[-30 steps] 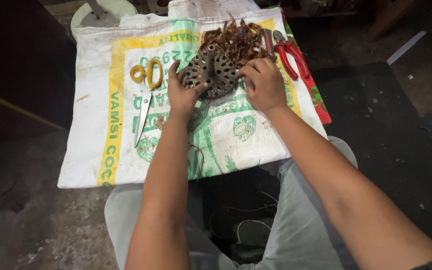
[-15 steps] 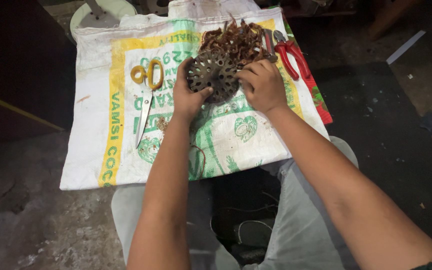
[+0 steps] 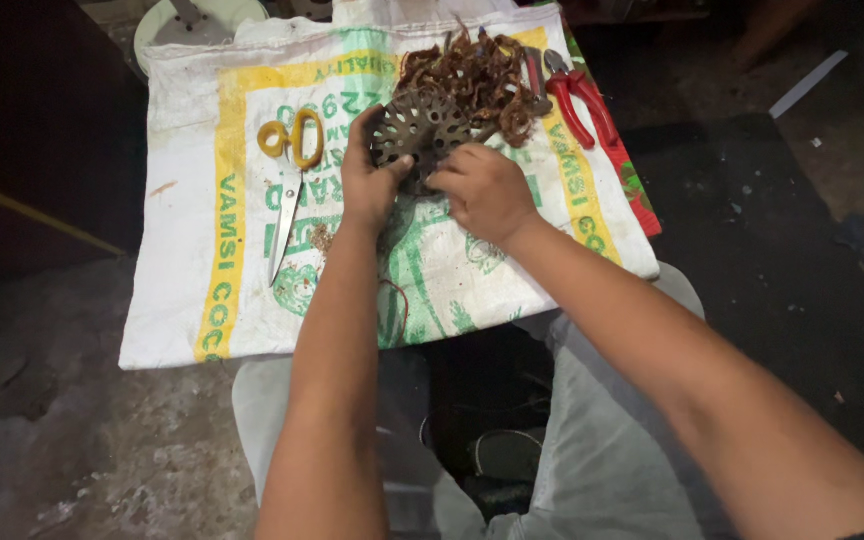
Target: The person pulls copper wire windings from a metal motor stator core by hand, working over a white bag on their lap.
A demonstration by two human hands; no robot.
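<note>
Both my hands on the round perforated metal disc (image 3: 420, 128), upper middle of the woven sack (image 3: 192, 210) spread as my work surface. Left hand (image 3: 370, 180) clamps the disc's left rim, thumb across the lower face. Right hand (image 3: 484, 190) is curled at the lower right edge, fingers (image 3: 452, 165) pinching the rim there; exact contact is hidden under my knuckles.

Edges and room:
- Sack's near edge sits just past my knees, the grey trousers (image 3: 592, 440) below it. Left edge drops to bare concrete floor (image 3: 42, 400). Right edge meets a dark mat (image 3: 782, 260).
- Left of the disc: yellow-handled scissors (image 3: 289, 180), blades pointing toward me, near my left wrist but not touching. Open sack left of them, and more in front of the disc.
- Right of the disc: red-handled pliers (image 3: 577, 100) near the sack's right edge, well apart from my right hand.
- Behind the disc: tangle of copper-brown wire (image 3: 477, 75), touching or overlapping the disc's far rim. No free room that side.
- Pale round object (image 3: 187, 20) beyond the sack's far left corner, mostly cut off.

Disc itself: dark, rusty brown, dirty, dense ring of small round holes, tilted up off the sack with its face toward me. Centre partly hidden by my fingers. A thin red-brown wire strand (image 3: 397, 300) lies loose on the sack beside my left forearm.
</note>
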